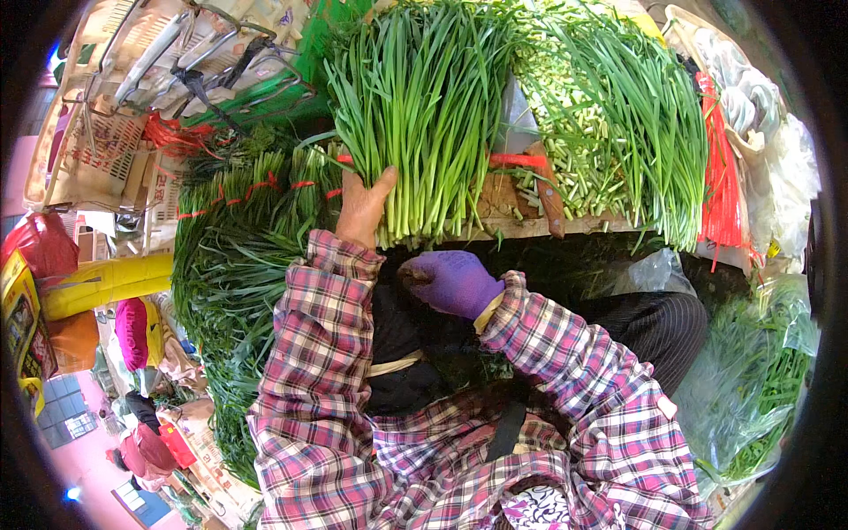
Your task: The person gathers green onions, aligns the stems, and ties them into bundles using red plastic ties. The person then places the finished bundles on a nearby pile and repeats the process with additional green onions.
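Observation:
My bare left hand (363,202) grips the left edge of a wide bunch of garlic chives (424,132), thumb over the pale stems and fingers hidden behind. The bunch lies with its cut ends towards me. A red plastic strip (517,160) shows on both sides of it, its middle hidden underneath. In a purple glove, my right hand (454,281) hovers just below the stem ends, fingers curled, nothing visible in them. Right of the bunch lies a knife with a wooden handle (550,205) and a broad blade (518,112).
Loose chives (649,132) lie right, beside chopped stem bits (576,165) and hanging red strips (719,172). Tied chive bundles (232,265) are stacked left. Plastic crates (119,146) stand upper left. A plastic bag of greens (748,391) sits by my right knee. A person (146,450) is farther off.

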`<action>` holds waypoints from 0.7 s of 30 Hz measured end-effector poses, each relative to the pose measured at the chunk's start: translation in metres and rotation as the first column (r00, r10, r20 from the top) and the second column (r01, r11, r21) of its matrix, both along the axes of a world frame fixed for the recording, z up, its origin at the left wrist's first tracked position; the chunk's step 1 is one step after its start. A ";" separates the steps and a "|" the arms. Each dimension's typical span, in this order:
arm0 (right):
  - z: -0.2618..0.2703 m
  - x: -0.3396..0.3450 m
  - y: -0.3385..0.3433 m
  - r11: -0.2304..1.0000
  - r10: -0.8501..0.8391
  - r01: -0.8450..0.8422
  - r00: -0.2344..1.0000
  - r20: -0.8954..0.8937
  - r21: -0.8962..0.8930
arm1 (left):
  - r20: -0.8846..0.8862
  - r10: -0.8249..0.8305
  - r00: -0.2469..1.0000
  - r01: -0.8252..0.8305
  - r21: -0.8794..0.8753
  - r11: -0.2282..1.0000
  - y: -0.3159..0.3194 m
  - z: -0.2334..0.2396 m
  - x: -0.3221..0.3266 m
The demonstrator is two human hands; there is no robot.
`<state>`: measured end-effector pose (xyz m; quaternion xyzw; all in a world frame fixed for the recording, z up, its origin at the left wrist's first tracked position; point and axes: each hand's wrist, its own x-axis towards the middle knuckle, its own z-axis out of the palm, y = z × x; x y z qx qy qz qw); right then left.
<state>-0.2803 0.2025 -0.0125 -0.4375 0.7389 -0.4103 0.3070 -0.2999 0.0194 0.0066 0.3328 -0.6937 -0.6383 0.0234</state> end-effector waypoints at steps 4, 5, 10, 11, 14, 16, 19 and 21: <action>0.002 -0.014 0.000 0.921 0.298 -0.288 0.955 0.001 0.262 | -0.018 0.047 0.999 -0.048 -0.044 0.998 0.004 -0.005 0.001; 0.004 -0.018 -0.004 0.850 0.440 -0.433 0.897 0.048 0.299 | -0.094 0.056 0.994 -0.059 -0.032 0.998 0.006 -0.009 0.000; 0.008 -0.030 -0.019 0.885 0.271 -0.255 0.962 0.015 0.389 | -0.269 -0.074 0.960 -0.021 -0.332 0.943 0.012 -0.022 -0.004; 0.007 -0.027 -0.017 0.801 0.404 -0.394 0.911 0.080 0.450 | -0.241 -0.049 0.969 -0.032 -0.318 0.948 0.011 -0.021 -0.004; 0.011 -0.007 0.008 0.902 0.214 -0.226 0.974 0.075 0.367 | -0.078 0.053 0.996 -0.061 -0.105 0.993 0.006 -0.009 -0.004; 0.020 -0.004 0.030 0.951 0.018 -0.123 0.938 0.347 0.284 | 0.132 0.088 0.987 -0.084 -0.030 0.996 -0.003 0.002 -0.004; 0.046 -0.015 0.055 0.983 -0.181 0.100 0.678 0.712 0.155 | 0.149 0.182 0.972 -0.218 0.278 0.935 -0.022 0.003 -0.004; 0.063 -0.033 0.069 0.957 -0.252 0.264 0.546 0.799 0.121 | 0.060 0.257 0.965 -0.253 0.482 0.839 -0.041 -0.011 0.001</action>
